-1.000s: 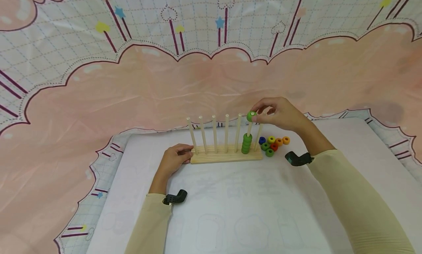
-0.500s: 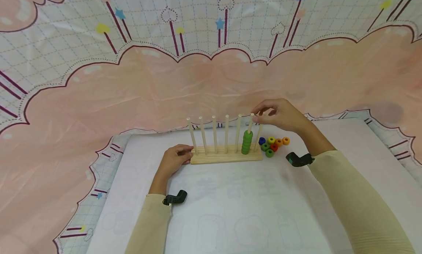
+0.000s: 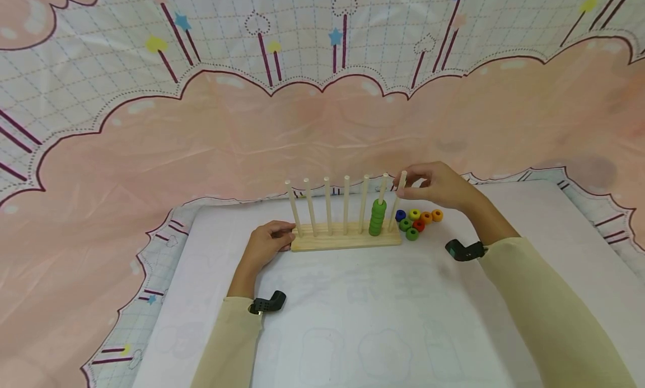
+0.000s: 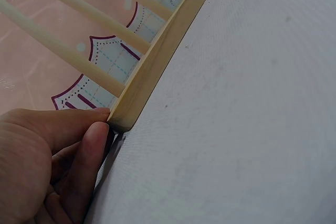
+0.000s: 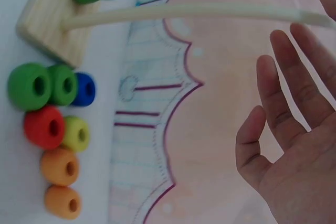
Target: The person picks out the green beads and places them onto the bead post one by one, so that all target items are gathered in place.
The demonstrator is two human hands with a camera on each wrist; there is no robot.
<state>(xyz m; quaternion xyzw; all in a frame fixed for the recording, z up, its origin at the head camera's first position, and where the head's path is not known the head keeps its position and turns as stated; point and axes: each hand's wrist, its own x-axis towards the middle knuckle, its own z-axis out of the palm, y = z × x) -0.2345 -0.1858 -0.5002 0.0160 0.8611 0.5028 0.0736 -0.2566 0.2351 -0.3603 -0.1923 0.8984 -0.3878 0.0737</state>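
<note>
A wooden peg rack (image 3: pixel 342 242) with a row of upright pegs stands on the white table. My left hand (image 3: pixel 263 247) holds the left end of its base; in the left wrist view, thumb (image 4: pixel 90 148) and forefinger (image 4: pixel 79 121) pinch the corner. Green beads (image 3: pixel 377 218) are stacked on the second peg from the right. Up by the top of the bare rightmost peg (image 3: pixel 397 209) is my right hand (image 3: pixel 438 185), empty. Its fingers (image 5: pixel 286 87) are spread and loosely bent beside that peg in the right wrist view.
Loose beads lie by the rack's right end: green (image 3: pixel 412 233), red (image 3: pixel 419 225), blue (image 3: pixel 400 214), yellow (image 3: pixel 414 213) and orange (image 3: pixel 437 215). A patterned pink-and-white cloth (image 3: pixel 322 130) hangs behind the white tabletop (image 3: pixel 353 309).
The green bead my right hand held has dropped onto the green stack. That hand has let go and shifted right and slightly down to the rightmost peg. My left hand has stayed put.
</note>
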